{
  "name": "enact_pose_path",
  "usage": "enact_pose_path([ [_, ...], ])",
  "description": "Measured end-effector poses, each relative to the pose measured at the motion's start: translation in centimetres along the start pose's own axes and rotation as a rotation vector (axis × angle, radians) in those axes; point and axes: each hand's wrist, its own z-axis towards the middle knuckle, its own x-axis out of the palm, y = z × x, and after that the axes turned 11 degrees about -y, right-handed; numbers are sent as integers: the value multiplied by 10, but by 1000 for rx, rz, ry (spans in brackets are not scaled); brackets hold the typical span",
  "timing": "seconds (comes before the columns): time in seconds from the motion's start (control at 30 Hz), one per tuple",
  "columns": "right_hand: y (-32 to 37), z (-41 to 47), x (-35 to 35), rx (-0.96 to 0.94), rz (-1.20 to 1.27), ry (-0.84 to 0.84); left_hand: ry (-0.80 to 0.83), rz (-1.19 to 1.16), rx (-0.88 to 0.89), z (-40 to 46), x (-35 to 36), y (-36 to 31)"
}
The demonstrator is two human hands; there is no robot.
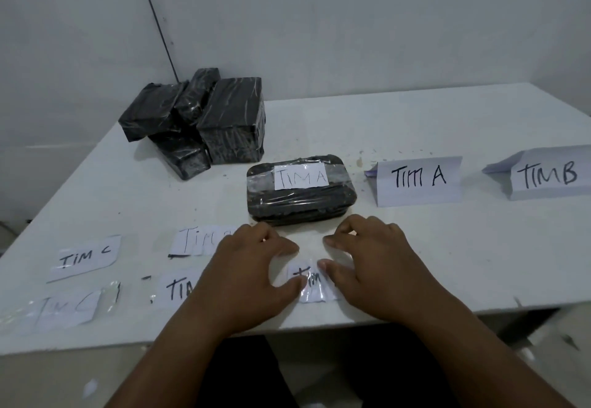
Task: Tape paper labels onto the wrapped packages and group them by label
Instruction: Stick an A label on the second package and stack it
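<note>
We see both hands low over the near edge of the white tabletop (415, 113), working at one paper label (311, 283) that lies flat between them, covered in clear tape. The left hand (246, 267) has its fingers (281, 244) curled, thumb tip pressing the label's left edge. The right hand (371, 263) mirrors it, fingers bent, thumb and forefinger tips touching the label's right side and the tape above it. Whether either hand actually pinches the tape or only presses on it, we cannot tell. Only the letters "Tim" show on this label; the rest is hidden by the right hand.

Just beyond the hands, near the middle of the tabletop, sits a black wrapped package (300, 198) with a "TIM A" slip (300, 176) taped across its top. To its right stand two folded paper signs, "TIM A" sign (419, 180) and, by the right edge, "TIM B" sign (550, 174).

At the far left corner a pile of unlabelled packages (198, 120) leans together, five by our count, all wrapped in black film.

Along the near left edge lie loose labels: "TIM C" label (84, 257), a blurred one (67, 310) under shiny tape at the near left corner, and two more (195, 241) partly hidden behind the left hand.
</note>
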Motion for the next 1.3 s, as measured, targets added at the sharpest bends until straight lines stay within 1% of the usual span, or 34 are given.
enact_pose_path([
  [0.17,-2,-3,2,16,36,-32,51,-54,-34,-2,2,2],
  [0.4,-1,-5,2,55,94,-18,93,-104,-63,1,2,-1],
  [0.63,2,-6,2,85,141,14,83,-149,-72,5,1,-3],
  [0.73,3,-5,0,97,174,35,84,-181,-115,7,0,-7],
  [0.87,1,-3,-5,128,278,34,79,-327,-185,8,-4,-13],
  [1.0,-5,0,-9,163,323,54,4,-473,-186,8,-16,-20],
  [1.17,-12,1,-14,142,388,27,-81,-627,-214,15,-31,-24],
  [1.23,-14,2,-14,122,384,14,-60,-722,-265,19,-36,-23],
  [1.3,-16,3,-14,96,398,-6,7,-768,-328,24,-41,-18],
])
